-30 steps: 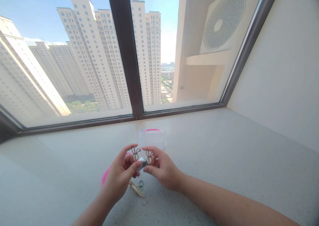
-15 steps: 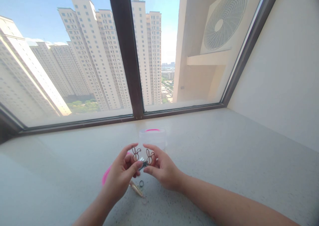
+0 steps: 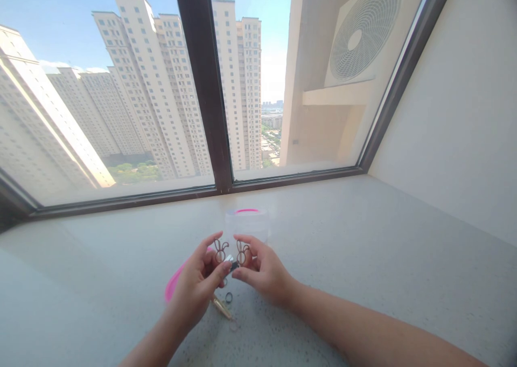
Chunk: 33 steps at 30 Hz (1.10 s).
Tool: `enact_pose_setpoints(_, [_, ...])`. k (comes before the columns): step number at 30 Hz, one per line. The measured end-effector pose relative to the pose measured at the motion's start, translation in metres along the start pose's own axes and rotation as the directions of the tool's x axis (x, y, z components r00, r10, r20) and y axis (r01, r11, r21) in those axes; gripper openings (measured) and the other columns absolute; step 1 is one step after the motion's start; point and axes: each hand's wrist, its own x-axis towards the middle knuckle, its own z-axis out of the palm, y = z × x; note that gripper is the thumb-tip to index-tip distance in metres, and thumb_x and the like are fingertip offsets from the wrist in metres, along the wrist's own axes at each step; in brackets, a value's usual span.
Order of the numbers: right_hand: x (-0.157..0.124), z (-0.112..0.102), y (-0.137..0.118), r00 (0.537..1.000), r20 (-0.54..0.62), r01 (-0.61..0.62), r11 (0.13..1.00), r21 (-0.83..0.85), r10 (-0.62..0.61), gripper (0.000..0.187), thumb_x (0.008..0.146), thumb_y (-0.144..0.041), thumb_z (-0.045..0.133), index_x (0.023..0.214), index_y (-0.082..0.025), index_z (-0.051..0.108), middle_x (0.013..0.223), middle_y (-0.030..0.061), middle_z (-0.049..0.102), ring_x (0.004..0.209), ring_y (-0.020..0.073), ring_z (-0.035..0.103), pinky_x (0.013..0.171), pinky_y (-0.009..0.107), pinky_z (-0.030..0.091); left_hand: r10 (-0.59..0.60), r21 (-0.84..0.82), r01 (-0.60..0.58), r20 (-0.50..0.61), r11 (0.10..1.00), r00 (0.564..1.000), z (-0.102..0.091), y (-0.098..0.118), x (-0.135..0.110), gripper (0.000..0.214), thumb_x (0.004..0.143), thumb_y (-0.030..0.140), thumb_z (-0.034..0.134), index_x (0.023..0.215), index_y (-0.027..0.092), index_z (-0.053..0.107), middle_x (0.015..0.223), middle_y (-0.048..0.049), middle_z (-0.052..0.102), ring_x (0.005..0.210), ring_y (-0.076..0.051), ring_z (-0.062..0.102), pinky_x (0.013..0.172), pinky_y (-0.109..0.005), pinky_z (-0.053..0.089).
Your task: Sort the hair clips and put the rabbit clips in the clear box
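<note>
My left hand (image 3: 201, 275) pinches a brown rabbit-outline wire clip (image 3: 220, 250) between thumb and fingers. A matching rabbit-outline wire clip (image 3: 242, 253) is in my right hand (image 3: 264, 270), its ears pointing up. Between the thumbs is a small dark and silver piece (image 3: 233, 266); whether it joins the two rabbit shapes I cannot tell. Both hands are raised close together over the pale speckled sill. Under them lie a gold-coloured tube (image 3: 221, 306) and a small dark ring (image 3: 229, 297).
Behind the hands stands a clear plastic box (image 3: 262, 221) with a pink strip on top. Something flat and pink (image 3: 173, 286) lies partly hidden by my left hand. A small clear round piece (image 3: 233, 326) is near the tube. The window frame (image 3: 224, 184) borders the sill.
The rabbit shape in my right hand has turned slightly and stands more upright. Both hands otherwise keep nearly the same place and grip.
</note>
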Motion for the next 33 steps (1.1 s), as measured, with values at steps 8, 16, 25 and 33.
enact_pose_setpoints(8, [-0.0001,-0.0003,0.0019,1.0,-0.014,0.011,1.0,0.013,-0.011,0.069,0.066,-0.026,0.078,0.127,-0.018,0.046,0.072,-0.0043,0.054,0.053,0.0053,0.042,0.049,0.02,0.033,0.023,-0.021,-0.023,-0.007,1.0,1.0,0.0019,0.0007,0.001,0.06,0.079,0.033,0.064,0.131,0.022,0.034,0.067,0.0066,0.051,0.056,-0.011,0.05,0.055,-0.025,0.045])
enact_pose_setpoints(16, [0.0001,0.0,0.0015,1.0,-0.025,-0.007,0.999,0.045,0.008,0.073,0.06,-0.024,0.081,0.124,-0.022,0.046,0.074,-0.0047,0.057,0.045,0.0046,0.045,0.04,0.017,0.037,0.002,-0.074,-0.001,0.022,0.997,1.0,0.0016,-0.0045,0.0021,0.063,0.076,0.028,0.067,0.13,0.022,0.035,0.067,0.0064,0.053,0.06,-0.012,0.054,0.059,-0.027,0.048])
enact_pose_setpoints(25, [0.0001,-0.0006,0.0031,1.0,-0.01,0.003,1.0,0.016,-0.003,0.077,0.059,-0.027,0.083,0.126,-0.023,0.045,0.072,-0.0048,0.058,0.046,0.0051,0.045,0.04,0.016,0.034,-0.015,-0.074,0.022,0.088,0.997,0.996,0.0019,-0.0035,0.0003,0.06,0.077,0.025,0.066,0.13,0.02,0.037,0.065,0.0065,0.054,0.058,-0.011,0.054,0.056,-0.024,0.043])
enact_pose_setpoints(33, [0.001,-0.0004,0.0039,1.0,0.006,0.018,1.0,-0.021,-0.018,0.076,0.058,-0.027,0.084,0.124,-0.022,0.047,0.07,-0.0053,0.056,0.049,0.005,0.042,0.043,0.017,0.032,-0.039,-0.091,0.05,0.123,0.995,0.992,0.0009,-0.0045,0.0009,0.064,0.077,0.025,0.066,0.131,0.018,0.035,0.065,0.0048,0.058,0.058,-0.012,0.054,0.056,-0.025,0.043])
